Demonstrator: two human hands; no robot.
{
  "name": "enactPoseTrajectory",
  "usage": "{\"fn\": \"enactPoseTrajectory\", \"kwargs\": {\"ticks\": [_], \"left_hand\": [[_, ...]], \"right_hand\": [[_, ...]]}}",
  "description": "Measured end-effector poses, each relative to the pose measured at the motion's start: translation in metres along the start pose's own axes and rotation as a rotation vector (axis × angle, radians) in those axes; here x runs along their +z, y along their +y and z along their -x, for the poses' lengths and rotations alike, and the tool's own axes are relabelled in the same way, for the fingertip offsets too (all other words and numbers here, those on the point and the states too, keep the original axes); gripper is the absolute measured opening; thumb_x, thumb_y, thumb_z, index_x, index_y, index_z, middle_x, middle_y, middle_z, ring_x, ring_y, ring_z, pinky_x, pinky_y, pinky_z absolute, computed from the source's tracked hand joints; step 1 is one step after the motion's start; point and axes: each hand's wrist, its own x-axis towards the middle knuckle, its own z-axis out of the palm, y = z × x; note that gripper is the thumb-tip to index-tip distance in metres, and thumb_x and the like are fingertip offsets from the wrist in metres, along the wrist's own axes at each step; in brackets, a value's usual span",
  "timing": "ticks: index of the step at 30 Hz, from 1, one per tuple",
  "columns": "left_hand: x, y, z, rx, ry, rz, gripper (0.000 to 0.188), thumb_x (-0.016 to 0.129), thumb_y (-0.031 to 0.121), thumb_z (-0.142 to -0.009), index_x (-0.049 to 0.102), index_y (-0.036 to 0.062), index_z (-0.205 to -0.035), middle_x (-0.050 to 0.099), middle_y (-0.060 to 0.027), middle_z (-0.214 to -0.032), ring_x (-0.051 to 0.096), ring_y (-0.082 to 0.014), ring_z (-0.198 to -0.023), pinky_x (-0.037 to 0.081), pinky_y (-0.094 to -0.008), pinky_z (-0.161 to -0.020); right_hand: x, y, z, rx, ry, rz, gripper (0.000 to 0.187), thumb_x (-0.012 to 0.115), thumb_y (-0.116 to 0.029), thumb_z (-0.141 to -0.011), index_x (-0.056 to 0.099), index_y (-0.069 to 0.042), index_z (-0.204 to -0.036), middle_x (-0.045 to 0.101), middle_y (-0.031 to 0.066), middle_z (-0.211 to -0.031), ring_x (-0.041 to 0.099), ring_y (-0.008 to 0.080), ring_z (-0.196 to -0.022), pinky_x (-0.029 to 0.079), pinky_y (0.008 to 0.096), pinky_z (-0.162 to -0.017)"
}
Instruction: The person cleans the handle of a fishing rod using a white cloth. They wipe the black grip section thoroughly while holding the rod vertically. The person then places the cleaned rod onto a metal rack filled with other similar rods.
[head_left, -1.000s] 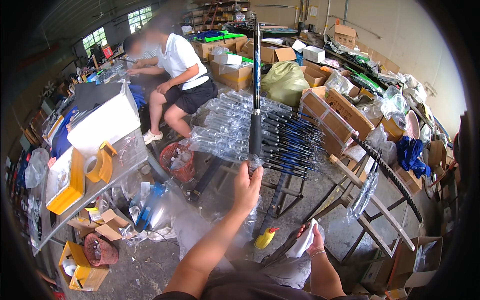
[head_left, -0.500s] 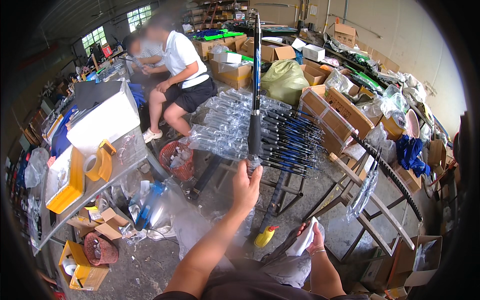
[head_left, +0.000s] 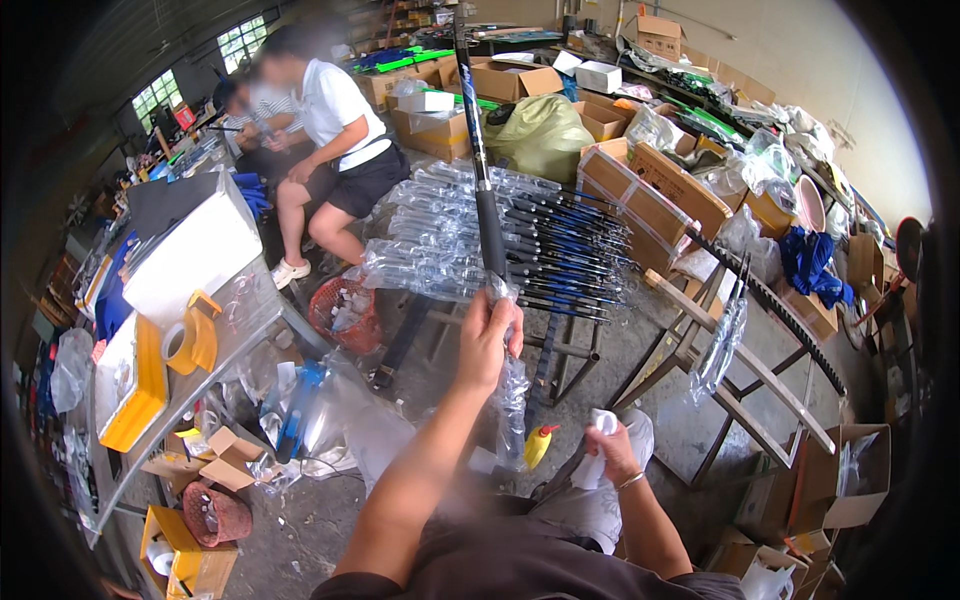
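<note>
My left hand [head_left: 487, 342] is wrapped round the lower end of a fishing rod [head_left: 489, 230] with a black grip. The rod stands nearly upright, its top leaning slightly left. A crinkled clear plastic sleeve [head_left: 513, 400] hangs below that hand. Down by my right knee, my right hand [head_left: 622, 452] is closed round a bunched white cloth [head_left: 588, 468], apart from the rod. Beyond the left hand, many similar rods [head_left: 565, 255] lie side by side on a metal stand, their handle ends in clear plastic [head_left: 425, 240].
A metal rack [head_left: 735, 385] with a toothed bar stands at the right, with plastic-wrapped pieces [head_left: 720, 345] on it. At the left is a workbench [head_left: 235, 335] with tape. A yellow bottle [head_left: 538, 446], a red basket [head_left: 345, 315] and cardboard boxes [head_left: 650, 190] surround me. Co-workers [head_left: 335, 120] sit at far left.
The rod's top has tipped to the left. My right hand has turned and closed tighter round the cloth, which was spread flatter before. More plastic sleeve shows below my left hand.
</note>
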Motion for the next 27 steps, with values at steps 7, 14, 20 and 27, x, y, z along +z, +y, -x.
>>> {"fn": "enactPoseTrajectory", "kwargs": {"ticks": [7,14,20,27], "left_hand": [[0.026,0.007,0.005,-0.042,-0.019,0.168,0.023,0.049,0.029,-0.098,0.049,0.0072,-0.103,0.051,-0.0042,-0.072,0.044,-0.0097,-0.049,0.036,-0.0241,-0.045],[0.044,0.019,0.026,-0.004,-0.171,0.033,0.036,0.048,0.033,-0.098,0.046,0.0034,-0.118,0.056,-0.0065,-0.087,0.052,-0.0125,-0.064,0.044,-0.0260,-0.058],[0.068,0.011,0.027,0.074,-0.397,-0.326,0.078,0.060,0.041,-0.090,0.019,0.0084,-0.148,0.047,-0.0094,-0.126,0.048,-0.0160,-0.108,0.041,-0.0314,-0.091],[-0.041,-0.058,0.057,-0.172,-0.242,-0.597,0.062,0.060,0.021,-0.092,0.029,0.0079,-0.144,0.052,-0.0095,-0.119,0.054,-0.0138,-0.097,0.046,-0.0266,-0.082]], "right_hand": [[0.110,-0.062,0.049,-0.189,-0.175,0.465,0.046,0.084,-0.015,-0.067,0.059,0.000,-0.102,0.067,0.0054,-0.093,0.059,0.0091,-0.081,0.050,0.0269,-0.073],[0.130,-0.059,0.085,-0.633,-0.132,0.842,0.041,0.070,-0.020,-0.082,0.054,-0.004,-0.117,0.063,0.0169,-0.084,0.064,0.0292,-0.075,0.050,0.0361,-0.068],[0.082,-0.073,0.095,-0.556,0.149,0.532,0.040,0.071,-0.017,-0.081,0.056,-0.003,-0.115,0.065,0.0106,-0.089,0.064,0.0157,-0.080,0.052,0.0307,-0.070],[-0.102,-0.108,0.079,-0.498,0.567,0.502,0.029,0.068,-0.008,-0.082,0.059,-0.002,-0.109,0.061,0.0001,-0.079,0.056,0.0075,-0.064,0.048,0.0253,-0.057]]}}
